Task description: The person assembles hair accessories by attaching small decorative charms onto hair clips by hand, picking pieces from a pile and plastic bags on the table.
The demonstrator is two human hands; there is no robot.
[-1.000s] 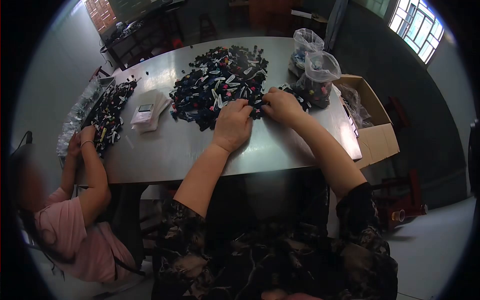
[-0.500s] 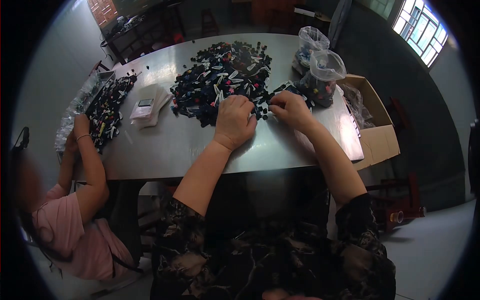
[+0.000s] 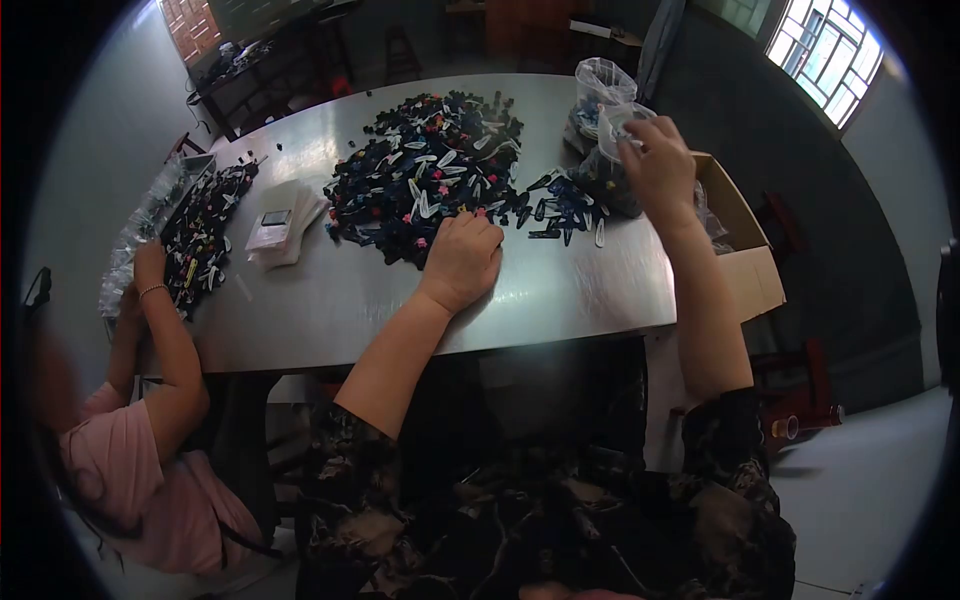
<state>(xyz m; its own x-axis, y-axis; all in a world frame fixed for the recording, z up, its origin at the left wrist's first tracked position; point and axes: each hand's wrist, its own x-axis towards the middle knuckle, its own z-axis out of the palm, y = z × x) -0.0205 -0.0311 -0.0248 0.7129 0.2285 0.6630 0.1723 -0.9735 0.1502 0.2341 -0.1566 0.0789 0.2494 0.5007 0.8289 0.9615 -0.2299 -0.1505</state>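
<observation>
A large heap of dark hair clips and small coloured pieces (image 3: 430, 165) lies on the metal table (image 3: 350, 320). My left hand (image 3: 462, 262) rests at the heap's near edge, fingers curled down; what they hold, if anything, is hidden. Raised over the front clear plastic bag (image 3: 612, 130) is my right hand (image 3: 660, 165), its thumb and fingers bent around its mouth area; nothing can be made out between them. Dark items fill the bag's lower part. A smaller group of dark clips (image 3: 568, 208) lies between the heap and the bag.
Behind the front bag stands a second clear bag (image 3: 600, 78). An open cardboard box (image 3: 750, 275) is at the right. White packets (image 3: 285, 225) lie left of the heap. A co-worker in pink (image 3: 115, 450) handles another clip pile (image 3: 205, 235) beside plastic wrappings (image 3: 140, 240).
My right hand has left the heap's right edge and risen to the bag, uncovering the smaller clip group. My left hand stays by the heap. The view has shifted slightly.
</observation>
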